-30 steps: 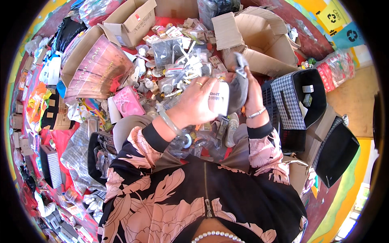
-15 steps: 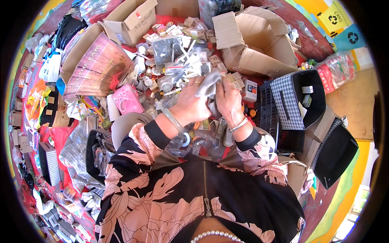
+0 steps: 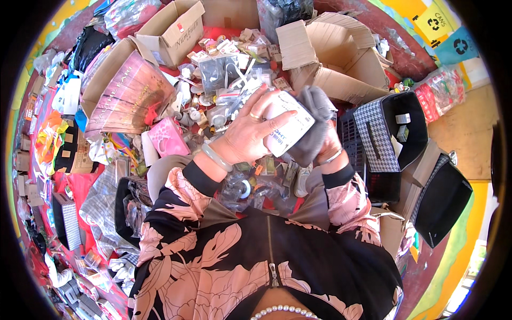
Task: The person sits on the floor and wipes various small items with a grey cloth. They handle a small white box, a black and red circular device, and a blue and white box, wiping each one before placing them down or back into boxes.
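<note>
In front of me, over the heap, my left hand (image 3: 246, 130) grips a small white box (image 3: 285, 121) with dark print. Two of its fingers lie across the box's front face. My right hand (image 3: 330, 144) is mostly hidden behind a bunched dark grey cloth (image 3: 313, 128), which it presses against the box's right side. Only the base of that hand and the wrist show clearly. Below the hands, clear plastic bags (image 3: 240, 186) and small packets lie between my knees.
Small boxes and loose plastic parts (image 3: 213, 112) pile up ahead. An opened cardboard box (image 3: 330, 48) stands beyond my right hand, another cardboard box (image 3: 173, 34) at the far left. Houndstooth-patterned bins (image 3: 373, 133) stand at the right. A pink box (image 3: 168, 137) lies left.
The white box has come into view in my left hand. The grey cloth, earlier bunched between both hands, is now at my right hand, which has moved slightly to the right.
</note>
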### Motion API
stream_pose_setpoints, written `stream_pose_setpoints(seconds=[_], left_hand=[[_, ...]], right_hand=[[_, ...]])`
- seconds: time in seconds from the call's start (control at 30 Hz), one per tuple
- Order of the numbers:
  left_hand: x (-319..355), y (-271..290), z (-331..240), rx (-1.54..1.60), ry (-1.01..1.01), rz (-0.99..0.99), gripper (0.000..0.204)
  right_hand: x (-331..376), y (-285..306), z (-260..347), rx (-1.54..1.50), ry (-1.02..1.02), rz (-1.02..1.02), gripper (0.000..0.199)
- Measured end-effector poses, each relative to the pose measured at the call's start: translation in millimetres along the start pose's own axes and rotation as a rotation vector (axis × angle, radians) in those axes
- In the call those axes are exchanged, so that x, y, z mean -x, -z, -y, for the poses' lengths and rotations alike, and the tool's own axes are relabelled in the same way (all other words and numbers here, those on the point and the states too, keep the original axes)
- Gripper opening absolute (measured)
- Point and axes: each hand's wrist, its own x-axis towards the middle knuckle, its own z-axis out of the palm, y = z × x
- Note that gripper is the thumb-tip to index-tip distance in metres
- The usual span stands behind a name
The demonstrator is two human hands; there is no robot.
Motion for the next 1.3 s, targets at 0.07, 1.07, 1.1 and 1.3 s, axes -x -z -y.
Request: stream_pose_setpoints(seconds=[0.07, 1.07, 1.1, 1.3], left_hand=[[-1.1, -1.0, 0.2, -0.004, 0.082, -0.013, 0.087], [20.0, -0.4, 23.8, 2.078, 0.74, -0.562, 0.07], [19.0, -3.0, 23.5, 2.078, 0.754, -0.569, 0.068], [10.8, -11.5, 12.7, 2.07, 0.845, -0.569, 0.051]], right_hand=[[5.9, -0.2, -8.7, -0.243, -0.073, -0.022, 0.064], [37.1, -39.7, 88.1, 1.446, 0.393, -0.585, 0.027], [38.9, -37.0, 88.0, 1.157, 0.401, -0.529, 0.026], [59.7, -122.8, 60.3, 0.533, 0.478, -0.367, 0.027]])
